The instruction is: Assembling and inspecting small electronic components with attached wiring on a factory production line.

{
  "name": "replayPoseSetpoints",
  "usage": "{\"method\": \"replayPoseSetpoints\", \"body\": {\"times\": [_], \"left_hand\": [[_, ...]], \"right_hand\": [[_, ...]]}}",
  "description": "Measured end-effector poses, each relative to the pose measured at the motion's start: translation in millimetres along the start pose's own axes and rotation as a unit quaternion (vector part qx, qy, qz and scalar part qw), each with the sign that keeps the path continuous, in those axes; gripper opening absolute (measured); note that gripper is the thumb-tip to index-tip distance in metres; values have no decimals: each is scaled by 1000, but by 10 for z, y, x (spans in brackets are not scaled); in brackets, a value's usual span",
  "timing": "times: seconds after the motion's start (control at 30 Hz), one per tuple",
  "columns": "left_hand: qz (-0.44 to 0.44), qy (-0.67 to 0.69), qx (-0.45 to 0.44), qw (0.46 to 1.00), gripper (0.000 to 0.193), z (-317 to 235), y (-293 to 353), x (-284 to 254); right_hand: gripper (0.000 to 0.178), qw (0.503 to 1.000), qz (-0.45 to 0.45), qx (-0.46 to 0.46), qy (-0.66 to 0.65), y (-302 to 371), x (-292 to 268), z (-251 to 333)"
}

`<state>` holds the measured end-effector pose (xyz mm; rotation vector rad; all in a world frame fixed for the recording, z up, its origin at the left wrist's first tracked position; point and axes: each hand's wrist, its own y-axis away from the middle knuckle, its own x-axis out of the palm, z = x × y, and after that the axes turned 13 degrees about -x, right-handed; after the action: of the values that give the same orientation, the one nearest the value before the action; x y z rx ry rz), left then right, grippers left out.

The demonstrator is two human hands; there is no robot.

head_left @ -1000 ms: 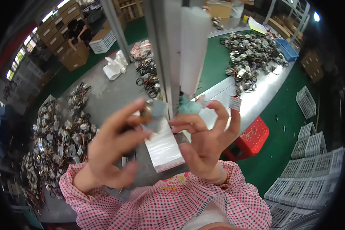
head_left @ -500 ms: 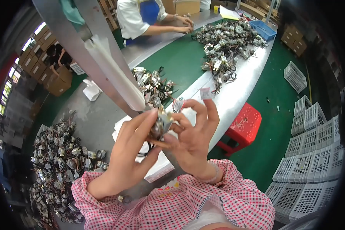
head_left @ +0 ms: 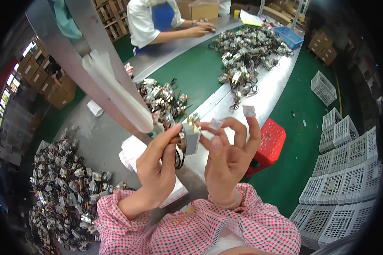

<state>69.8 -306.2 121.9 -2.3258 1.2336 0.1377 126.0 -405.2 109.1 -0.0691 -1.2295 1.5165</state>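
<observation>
Now a little gray part (head_left: 192,140) is held up over the surface (head_left: 102,144), pinched by the left hand (head_left: 156,172). The right hand (head_left: 227,163) is loosely spread beside it, stickers (head_left: 249,111) on two fingers (head_left: 253,129), so the next move probably needs care.

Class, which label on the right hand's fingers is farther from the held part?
The upper label, further right in the picture; the other label sits lower and closer to the part.

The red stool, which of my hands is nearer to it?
Right. Your right hand is just left of the red stool in the picture; your left hand, holding the grey part, is farther left.
</observation>
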Motion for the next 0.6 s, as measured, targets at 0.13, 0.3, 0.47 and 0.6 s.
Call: {"method": "replayPoseSetpoints", "body": {"times": [0.13,0.3,0.47,0.6], "left_hand": [[-14,45,24,999,26,120,-19,227],[5,20,23,1000,24,154,17,338],[61,104,-52,991,32,111,15,344],[139,189,-171,957,39,-14,4,266]], "right_hand": [[62,995,-91,40,2,-10,-49,7],[73,994,-40,20,102,9,-149,-31],[75,994,-44,45,91,55,-186,-64],[73,992,-58,71,83,43,-211,-52]]}}
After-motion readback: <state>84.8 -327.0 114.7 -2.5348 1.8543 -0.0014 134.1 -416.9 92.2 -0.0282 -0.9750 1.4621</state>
